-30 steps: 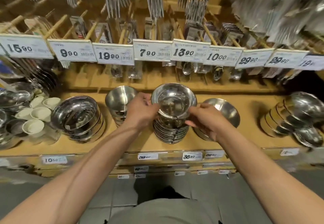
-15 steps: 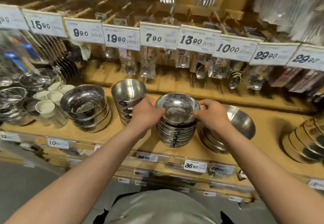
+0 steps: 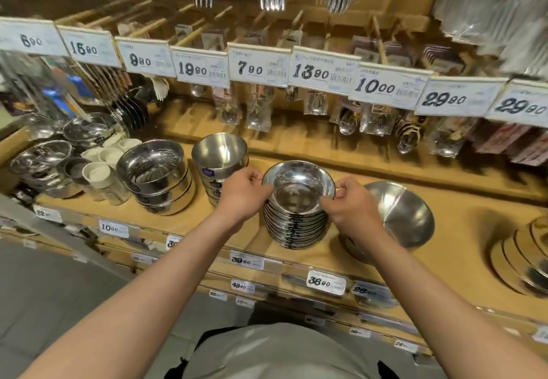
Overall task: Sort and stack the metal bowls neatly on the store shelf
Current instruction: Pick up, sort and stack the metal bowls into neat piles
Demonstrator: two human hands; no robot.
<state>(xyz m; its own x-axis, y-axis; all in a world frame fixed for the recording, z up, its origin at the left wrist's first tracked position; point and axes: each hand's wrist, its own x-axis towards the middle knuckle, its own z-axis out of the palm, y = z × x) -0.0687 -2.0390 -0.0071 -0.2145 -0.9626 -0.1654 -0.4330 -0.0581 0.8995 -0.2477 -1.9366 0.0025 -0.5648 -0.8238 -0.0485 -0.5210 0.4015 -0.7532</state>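
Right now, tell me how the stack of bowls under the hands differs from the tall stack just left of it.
The middle stack holds many shallow, wide-rimmed bowls; the tall stack holds a few deep, straight-sided ones. The left hand and right hand grip the middle stack's top bowl by its rim; nothing touches the tall stack. The tall stack shows blue stickers; the middle one shows none. Both are shiny metal, upright on the wooden shelf.

Wooden shelf (image 3: pixel 462 230) with stacked metal bowls (image 3: pixel 295 227), white cups (image 3: pixel 98 172), a tilted bowl (image 3: pixel 406 218).
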